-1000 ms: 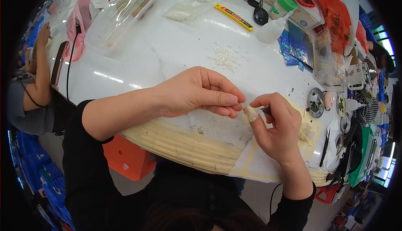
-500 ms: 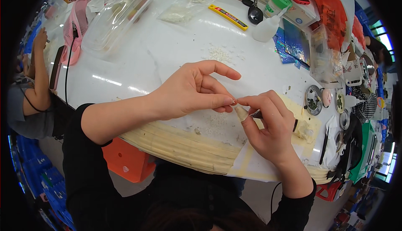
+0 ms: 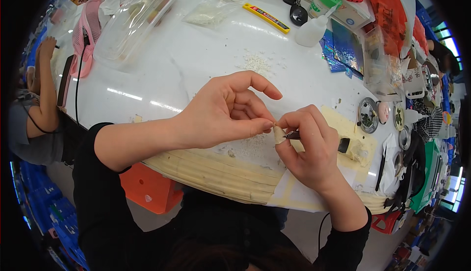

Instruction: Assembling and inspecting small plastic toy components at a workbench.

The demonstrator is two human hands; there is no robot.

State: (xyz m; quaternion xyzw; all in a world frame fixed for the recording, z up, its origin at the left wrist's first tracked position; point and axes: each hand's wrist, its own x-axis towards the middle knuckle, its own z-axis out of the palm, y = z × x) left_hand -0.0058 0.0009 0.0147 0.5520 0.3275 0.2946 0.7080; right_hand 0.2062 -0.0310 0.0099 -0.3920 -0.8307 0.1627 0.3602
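Counts on the round white table (image 3: 196,69)

Beyond it: one yellow utility knife (image 3: 266,17), one clear plastic lidded box (image 3: 132,20), one white green-capped squeeze bottle (image 3: 320,15).

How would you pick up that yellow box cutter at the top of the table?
Grip the yellow box cutter across its narrow width at mid-length, coming from above. It lies flat and slanted on the white table, long sides free, black key fob near one end.

the small cream piece (image 3: 278,134) was mostly hidden between the left hand (image 3: 230,109) and the right hand (image 3: 306,148), so its shape could not be told. the dark tool (image 3: 294,135) showed only a short stretch, the rest covered by the right hand's fingers. the contents of the round metal dishes (image 3: 368,115) were too small to tell. a neighbouring person's arm (image 3: 44,89) was cut off at the left rim.
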